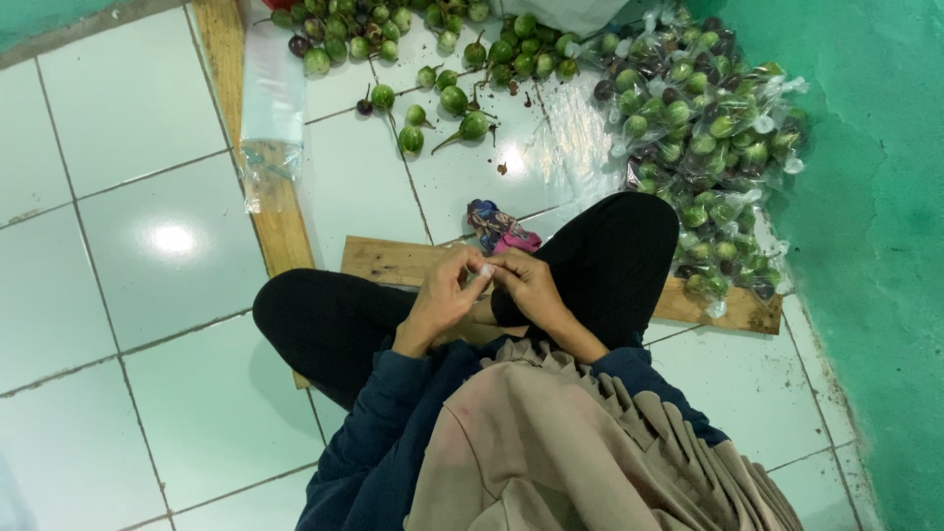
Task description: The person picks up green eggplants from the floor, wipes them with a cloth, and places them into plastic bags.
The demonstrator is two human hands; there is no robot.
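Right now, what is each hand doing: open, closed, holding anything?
Left hand: fingers pinched on a small pale thing, too small to identify.
Right hand: fingers curled, pinching the same thing.

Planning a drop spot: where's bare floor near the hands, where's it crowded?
Free: white tiles left of the wooden plank, and the tile patch between plank, board and loose eggplants. Crowded: bagged eggplants by the green wall. Left hand and right hand meet over the lap.

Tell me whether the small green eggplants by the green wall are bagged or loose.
Bagged. The eggplants by the wall sit in small clear plastic bags with knotted tops, heaped together; the eggplants on the tiles lie loose.
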